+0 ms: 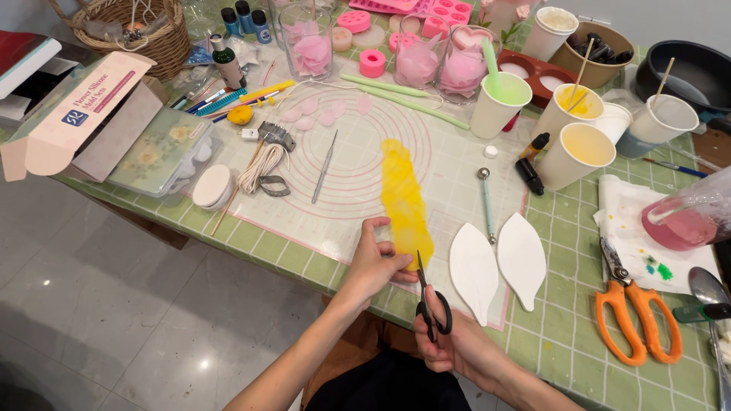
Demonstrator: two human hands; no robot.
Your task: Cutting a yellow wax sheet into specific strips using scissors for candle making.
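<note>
The right hand [457, 342] grips small black scissors [429, 301], blades pointing up at the near end of a long yellow sheet [405, 199]. The left hand [375, 262] pinches that sheet's near edge flat on the desk [563, 335]. Just right of the hands lie two white leaf shapes [499, 266]; farther right, orange shears [636, 312]. Beyond, paper cups [582, 152] stand in a cluster. Far left of the hands sits an open pink-and-white carton [72, 122] with a blue label square, beside a flowered flat case [160, 148].
</note>
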